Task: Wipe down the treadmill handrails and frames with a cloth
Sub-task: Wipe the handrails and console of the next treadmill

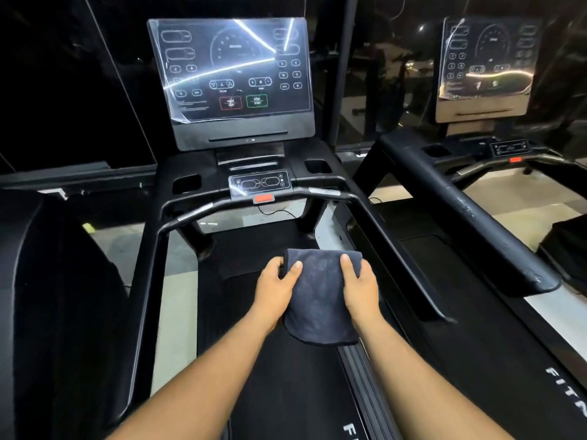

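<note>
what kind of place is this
Most likely a gym: a treadmill with a big console screen and handrail, plus a second treadmill beside it. Both hands hold a dark cloth.

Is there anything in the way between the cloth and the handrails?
Nothing visible. Both hands, left hand and right hand, hold the cloth over the belt, and only open air lies between it and the right handrail or the left handrail.
</note>
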Tool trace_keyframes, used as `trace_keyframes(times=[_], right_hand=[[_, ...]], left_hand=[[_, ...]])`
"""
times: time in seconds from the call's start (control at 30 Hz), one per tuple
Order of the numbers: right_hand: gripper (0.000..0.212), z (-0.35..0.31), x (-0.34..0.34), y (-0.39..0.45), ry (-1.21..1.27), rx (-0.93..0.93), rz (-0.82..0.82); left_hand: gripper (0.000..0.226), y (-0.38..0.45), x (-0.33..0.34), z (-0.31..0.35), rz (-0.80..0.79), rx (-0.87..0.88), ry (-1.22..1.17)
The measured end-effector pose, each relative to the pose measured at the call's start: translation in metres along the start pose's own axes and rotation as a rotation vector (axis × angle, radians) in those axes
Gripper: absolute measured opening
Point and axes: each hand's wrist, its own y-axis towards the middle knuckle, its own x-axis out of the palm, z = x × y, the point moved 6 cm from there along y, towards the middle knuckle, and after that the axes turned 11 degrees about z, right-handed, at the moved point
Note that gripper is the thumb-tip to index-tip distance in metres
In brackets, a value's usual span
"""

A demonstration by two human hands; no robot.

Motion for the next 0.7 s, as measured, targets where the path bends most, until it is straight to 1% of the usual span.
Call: trace_keyframes(times=[0.1, 0.23, 0.43, 0.5, 0.6, 0.63, 0.7], right_hand=[[0.032, -0.006, 0.018, 0.019, -0.021, -0.001, 0.013], [0.034, -0.011, 0.038, 0.047, -0.014, 0.007, 0.05], [0.053, 0.003, 0.068, 0.112, -0.002, 0.016, 0.043], [0.054, 0.006, 0.079, 0.141, -0.018, 0.009, 0.021], [0.047, 0.01, 0.092, 0.188, -0.049, 0.014, 0.022], [0.045, 0.011, 0.097, 0.202, -0.066, 0.018, 0.021], [0.041, 0.014, 0.108, 0.232, -0.114, 0.019, 0.02]], left_hand=[[0.015, 0.035, 0.0, 0.005, -0.017, 0.027, 0.033], [0.012, 0.073, 0.01, 0.01, -0.025, 0.013, 0.048], [0.015, 0.142, 0.047, 0.01, -0.05, 0.035, 0.103], [0.028, 0.166, 0.063, 0.008, -0.032, -0.006, 0.08], [0.059, 0.204, 0.082, 0.006, -0.006, -0.065, 0.078], [0.066, 0.216, 0.089, 0.006, -0.019, -0.053, 0.125], [0.071, 0.243, 0.1, 0.004, -0.054, 0.008, 0.288]])
